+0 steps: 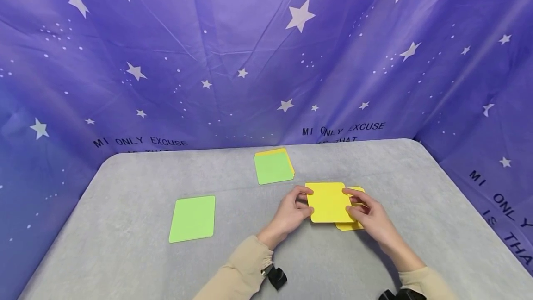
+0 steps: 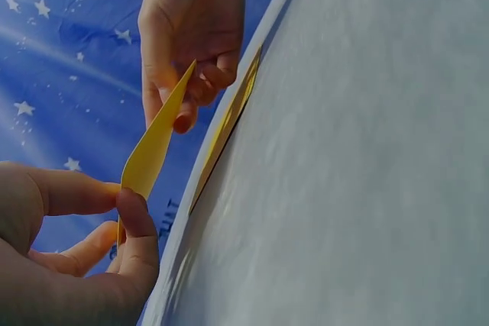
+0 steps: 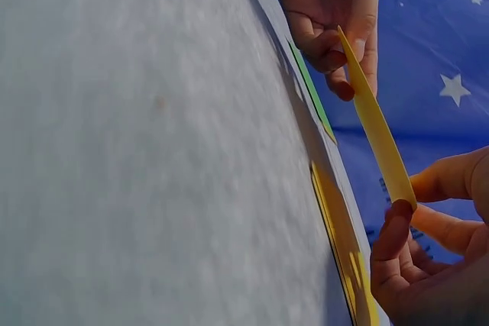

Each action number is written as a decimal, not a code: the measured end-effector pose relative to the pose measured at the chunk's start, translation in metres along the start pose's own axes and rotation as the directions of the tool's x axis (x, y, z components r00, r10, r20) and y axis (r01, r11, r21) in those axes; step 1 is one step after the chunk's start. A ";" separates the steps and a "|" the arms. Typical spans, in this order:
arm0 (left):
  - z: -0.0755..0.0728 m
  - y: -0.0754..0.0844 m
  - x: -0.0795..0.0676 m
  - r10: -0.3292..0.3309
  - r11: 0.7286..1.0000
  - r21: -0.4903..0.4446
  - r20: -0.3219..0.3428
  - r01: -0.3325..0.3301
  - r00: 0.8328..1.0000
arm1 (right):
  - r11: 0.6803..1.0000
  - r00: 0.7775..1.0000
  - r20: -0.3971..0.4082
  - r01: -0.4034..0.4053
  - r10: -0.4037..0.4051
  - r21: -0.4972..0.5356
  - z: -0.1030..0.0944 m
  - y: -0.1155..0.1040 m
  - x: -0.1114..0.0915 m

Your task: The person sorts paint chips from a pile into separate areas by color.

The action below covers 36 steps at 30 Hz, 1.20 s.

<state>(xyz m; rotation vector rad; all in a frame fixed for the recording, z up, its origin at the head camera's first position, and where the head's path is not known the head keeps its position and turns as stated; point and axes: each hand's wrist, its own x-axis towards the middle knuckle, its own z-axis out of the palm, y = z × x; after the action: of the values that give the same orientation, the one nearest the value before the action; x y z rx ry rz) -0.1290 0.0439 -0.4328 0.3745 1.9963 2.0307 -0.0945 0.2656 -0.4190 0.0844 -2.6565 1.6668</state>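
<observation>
A yellow square card (image 1: 329, 203) is held up above the table by both hands. My left hand (image 1: 289, 214) pinches its left edge between thumb and fingers. On the opposite edge, my right hand (image 1: 374, 219) pinches it the same way. Both wrist views show the card nearly edge-on, slightly bowed and apart from the table. Beneath its right side lie more yellow cards (image 1: 350, 227), partly hidden by the held card and my right hand; how many cannot be told. In the right wrist view these yellow cards (image 3: 336, 227) lie flat on the table.
A green card (image 1: 193, 219) lies alone on the left of the grey table (image 1: 125, 207). Near the back edge, another green card (image 1: 274, 167) rests on a yellow one (image 1: 270, 153). A purple star-patterned cloth (image 1: 233, 36) hangs behind and beside the table.
</observation>
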 end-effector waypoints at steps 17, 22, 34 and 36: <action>0.029 -0.006 0.009 -0.031 0.999 0.009 0.006 0.030 1.000 | 0.999 0.998 -0.051 -0.034 0.033 -0.021 -0.022 0.013 -0.009; 0.035 -0.007 0.011 -0.042 0.999 0.028 0.013 0.042 0.999 | 0.998 0.998 -0.059 -0.034 0.031 -0.053 -0.027 0.018 -0.009; 0.043 -0.007 0.014 -0.045 0.991 0.125 0.000 0.045 0.999 | 0.969 0.995 -0.053 0.066 -0.081 -0.238 -0.035 0.021 0.000; 0.044 -0.008 0.015 -0.040 0.990 0.132 -0.005 0.040 0.999 | 0.955 0.994 -0.062 0.073 -0.094 -0.289 -0.036 0.020 0.001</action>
<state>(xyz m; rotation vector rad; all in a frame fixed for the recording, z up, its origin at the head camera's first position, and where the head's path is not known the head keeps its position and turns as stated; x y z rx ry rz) -0.1267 0.0902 -0.4396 0.3562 2.1280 1.8820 -0.0973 0.3062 -0.4215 0.1279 -2.7606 1.2211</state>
